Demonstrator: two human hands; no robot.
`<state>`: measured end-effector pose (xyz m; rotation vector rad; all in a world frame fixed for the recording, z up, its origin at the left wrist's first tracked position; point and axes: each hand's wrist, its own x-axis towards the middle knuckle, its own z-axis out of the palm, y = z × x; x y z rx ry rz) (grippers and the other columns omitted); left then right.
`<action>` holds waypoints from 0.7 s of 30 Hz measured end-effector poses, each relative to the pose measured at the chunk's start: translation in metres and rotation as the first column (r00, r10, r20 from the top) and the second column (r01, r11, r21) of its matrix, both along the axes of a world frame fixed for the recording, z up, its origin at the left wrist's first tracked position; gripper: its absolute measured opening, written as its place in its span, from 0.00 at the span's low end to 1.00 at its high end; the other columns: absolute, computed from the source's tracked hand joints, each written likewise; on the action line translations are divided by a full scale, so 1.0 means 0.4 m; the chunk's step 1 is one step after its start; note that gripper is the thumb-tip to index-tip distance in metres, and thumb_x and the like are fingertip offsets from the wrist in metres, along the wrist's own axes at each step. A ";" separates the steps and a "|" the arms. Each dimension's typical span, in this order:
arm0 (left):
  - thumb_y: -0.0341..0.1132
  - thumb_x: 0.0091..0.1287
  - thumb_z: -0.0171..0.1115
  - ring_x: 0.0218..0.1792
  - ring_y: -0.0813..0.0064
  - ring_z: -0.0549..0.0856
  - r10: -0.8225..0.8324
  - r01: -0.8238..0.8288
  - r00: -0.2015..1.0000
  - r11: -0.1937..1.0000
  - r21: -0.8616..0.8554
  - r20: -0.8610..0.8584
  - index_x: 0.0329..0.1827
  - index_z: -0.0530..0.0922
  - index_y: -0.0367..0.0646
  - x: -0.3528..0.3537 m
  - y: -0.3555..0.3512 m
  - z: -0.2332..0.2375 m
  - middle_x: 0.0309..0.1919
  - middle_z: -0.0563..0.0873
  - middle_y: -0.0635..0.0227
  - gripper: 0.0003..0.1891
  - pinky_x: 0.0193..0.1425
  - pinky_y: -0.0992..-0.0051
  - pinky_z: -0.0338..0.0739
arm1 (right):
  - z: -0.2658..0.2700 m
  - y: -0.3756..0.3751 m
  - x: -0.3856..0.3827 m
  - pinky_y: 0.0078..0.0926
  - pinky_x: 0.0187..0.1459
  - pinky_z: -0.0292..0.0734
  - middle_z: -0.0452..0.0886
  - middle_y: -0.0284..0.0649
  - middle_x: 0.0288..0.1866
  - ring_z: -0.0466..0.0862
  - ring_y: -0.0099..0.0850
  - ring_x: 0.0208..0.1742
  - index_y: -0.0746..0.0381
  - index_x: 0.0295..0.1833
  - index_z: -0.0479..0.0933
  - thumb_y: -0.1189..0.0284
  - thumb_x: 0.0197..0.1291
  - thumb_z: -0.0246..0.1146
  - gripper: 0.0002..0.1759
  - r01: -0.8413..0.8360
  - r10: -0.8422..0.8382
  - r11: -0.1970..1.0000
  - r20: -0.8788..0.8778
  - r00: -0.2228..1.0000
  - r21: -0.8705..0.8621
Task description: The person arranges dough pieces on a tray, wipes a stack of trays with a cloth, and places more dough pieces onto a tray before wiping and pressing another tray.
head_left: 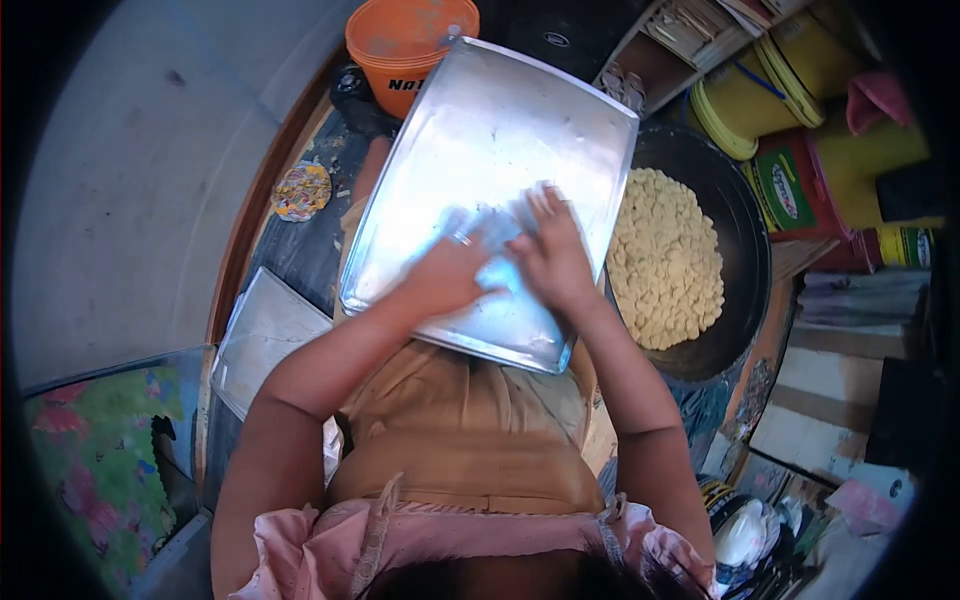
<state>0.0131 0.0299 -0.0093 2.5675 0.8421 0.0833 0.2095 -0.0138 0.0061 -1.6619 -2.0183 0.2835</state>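
On the lap, right in the middle, sits the metal tray (500, 120), tilted a bit. A pale blue cloth (497, 278) lies on its near half. Left hand (445, 275) and right hand (552, 255) are both pressed flat on that cloth, fingers spread, not clenched round anything. Looks like a wipe-down to me. I'd keep both palms flat and the tray steady on the knees, and work out toward the far corners so no streaks get missed.

Count: one tray, one cloth, two hands, one ring on the left. One dark pan (745, 230) just right of the tray, full of pale pieces (665, 260), too many to count. One orange bucket (405, 45) at the far end, one flat sheet (265, 335) near left.
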 end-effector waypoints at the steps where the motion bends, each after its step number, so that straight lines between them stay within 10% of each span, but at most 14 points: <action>1: 0.66 0.66 0.51 0.78 0.55 0.55 0.166 -0.176 0.984 0.949 0.263 0.061 0.74 0.66 0.49 -0.065 0.080 -0.062 0.76 0.61 0.52 0.40 0.80 0.52 0.41 | -0.019 0.032 -0.045 0.47 0.78 0.45 0.58 0.54 0.77 0.54 0.47 0.80 0.61 0.74 0.63 0.53 0.67 0.58 0.36 -0.196 0.194 0.970 -0.028 0.981 -0.144; 4: 0.68 0.69 0.45 0.79 0.55 0.52 0.434 -0.387 0.900 0.841 0.379 -0.045 0.80 0.54 0.51 -0.185 0.191 -0.013 0.76 0.60 0.51 0.43 0.79 0.49 0.45 | -0.020 0.117 -0.061 0.50 0.78 0.42 0.60 0.48 0.78 0.52 0.41 0.81 0.55 0.77 0.58 0.49 0.66 0.57 0.38 -0.536 0.595 0.802 0.266 0.758 -0.265; 7: 0.67 0.70 0.42 0.78 0.54 0.55 0.414 -0.344 0.904 0.856 0.387 -0.111 0.81 0.50 0.52 -0.189 0.202 -0.003 0.76 0.60 0.51 0.42 0.79 0.49 0.47 | -0.139 0.429 0.264 0.50 0.78 0.43 0.61 0.43 0.78 0.54 0.38 0.80 0.51 0.77 0.60 0.52 0.71 0.49 0.32 0.047 -0.061 0.996 0.184 0.981 0.078; 9: 0.67 0.71 0.42 0.77 0.53 0.57 0.426 -0.395 0.903 0.871 0.291 -0.050 0.81 0.51 0.52 -0.182 0.196 -0.019 0.76 0.60 0.51 0.41 0.79 0.49 0.47 | -0.008 0.524 0.401 0.51 0.77 0.44 0.57 0.51 0.79 0.53 0.48 0.80 0.62 0.75 0.60 0.48 0.70 0.49 0.37 0.748 -0.715 0.654 0.233 0.659 -0.111; 13: 0.55 0.76 0.42 0.76 0.51 0.60 0.450 -0.459 0.884 0.887 0.054 0.125 0.81 0.50 0.50 -0.193 0.209 -0.045 0.76 0.60 0.52 0.35 0.78 0.49 0.47 | -0.200 0.611 0.146 0.47 0.78 0.42 0.54 0.56 0.79 0.49 0.48 0.81 0.67 0.77 0.55 0.47 0.67 0.53 0.44 0.359 -0.441 0.895 0.404 0.801 0.264; 14: 0.52 0.76 0.43 0.76 0.51 0.60 0.459 -0.465 0.873 0.885 -0.006 0.165 0.81 0.50 0.50 -0.193 0.210 -0.047 0.76 0.60 0.52 0.33 0.78 0.49 0.47 | -0.186 0.554 -0.011 0.50 0.78 0.41 0.53 0.53 0.80 0.50 0.52 0.81 0.65 0.77 0.54 0.49 0.69 0.52 0.42 0.231 -0.251 0.960 0.125 0.960 0.156; 16: 0.45 0.77 0.44 0.76 0.51 0.59 0.494 -0.493 0.850 0.868 -0.054 0.183 0.80 0.50 0.48 -0.195 0.198 -0.044 0.76 0.60 0.53 0.32 0.79 0.50 0.47 | -0.132 0.420 -0.254 0.50 0.78 0.40 0.56 0.48 0.80 0.52 0.43 0.81 0.63 0.77 0.55 0.49 0.67 0.55 0.42 -0.275 0.268 0.961 0.333 0.904 -0.026; 19: 0.44 0.77 0.44 0.76 0.51 0.59 0.551 -0.545 0.814 0.834 -0.086 0.181 0.80 0.51 0.47 -0.212 0.182 -0.048 0.77 0.60 0.54 0.31 0.79 0.50 0.47 | -0.108 0.403 -0.174 0.49 0.79 0.39 0.56 0.46 0.80 0.52 0.41 0.81 0.62 0.78 0.55 0.47 0.67 0.54 0.42 -0.137 0.122 0.990 0.255 0.959 0.043; 21: 0.43 0.77 0.43 0.76 0.51 0.60 0.544 -0.545 0.810 0.836 -0.062 0.218 0.80 0.51 0.47 -0.210 0.181 -0.051 0.76 0.60 0.54 0.30 0.78 0.50 0.47 | -0.118 0.463 0.052 0.48 0.78 0.41 0.56 0.50 0.79 0.54 0.44 0.80 0.62 0.77 0.56 0.45 0.67 0.54 0.43 0.286 -0.292 0.956 0.227 0.929 0.061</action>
